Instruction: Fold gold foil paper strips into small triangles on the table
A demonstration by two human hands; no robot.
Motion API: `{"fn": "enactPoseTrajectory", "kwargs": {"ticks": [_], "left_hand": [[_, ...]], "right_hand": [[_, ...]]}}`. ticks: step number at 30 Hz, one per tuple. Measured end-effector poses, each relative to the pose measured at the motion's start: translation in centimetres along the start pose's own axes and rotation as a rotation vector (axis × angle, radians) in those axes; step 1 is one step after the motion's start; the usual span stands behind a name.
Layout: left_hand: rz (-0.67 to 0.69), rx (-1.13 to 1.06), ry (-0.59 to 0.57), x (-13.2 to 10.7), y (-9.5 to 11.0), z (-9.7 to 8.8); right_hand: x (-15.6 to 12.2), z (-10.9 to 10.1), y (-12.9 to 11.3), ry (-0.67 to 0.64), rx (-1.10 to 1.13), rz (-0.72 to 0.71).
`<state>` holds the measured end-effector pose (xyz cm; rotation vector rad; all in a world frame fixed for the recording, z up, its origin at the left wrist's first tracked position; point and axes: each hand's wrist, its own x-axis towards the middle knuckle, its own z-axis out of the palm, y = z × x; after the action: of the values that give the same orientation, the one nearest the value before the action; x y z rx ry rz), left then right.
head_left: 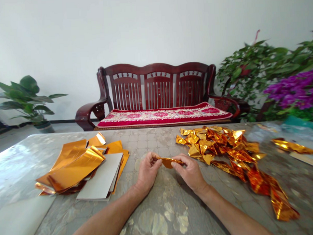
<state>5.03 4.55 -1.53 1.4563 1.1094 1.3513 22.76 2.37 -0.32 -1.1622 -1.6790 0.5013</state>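
While a gold foil strip [170,162] is pinched at lower centre between left hand [148,171] and right hand [188,173], folded foil pieces [219,146] are heaped at right on the stone tabletop [152,140].

left hand [148,172] and right hand [189,173] pinching small gold foil piece [169,162] over mottled table top [160,213], crumpled foil heap [224,149] to right, flat foil sheets [73,168] and grey card [100,176] to left, dark red wooden bench [157,83] beyond

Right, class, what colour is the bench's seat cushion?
The seat cushion is red with a cream floral band, best in the head view.
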Motion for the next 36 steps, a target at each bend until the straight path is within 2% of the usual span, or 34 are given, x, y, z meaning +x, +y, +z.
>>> {"fn": "enactPoseTrajectory", "kwargs": {"ticks": [10, 26, 36], "left_hand": [[-0.044, -0.033, -0.044, 0.05, -0.69, 0.07], [-0.037, 0.062, -0.051, 0.09, -0.76, -0.05], [-0.050, 0.064, -0.051, 0.07, -0.74, -0.01]], "right_hand": [[-0.35, 0.11, 0.17, 0.041, -0.087, 0.063], [-0.46, 0.23, 0.51, -0.125, -0.110, 0.008], [-0.41, 0.23, 0.43, -0.110, -0.121, 0.010]]}}
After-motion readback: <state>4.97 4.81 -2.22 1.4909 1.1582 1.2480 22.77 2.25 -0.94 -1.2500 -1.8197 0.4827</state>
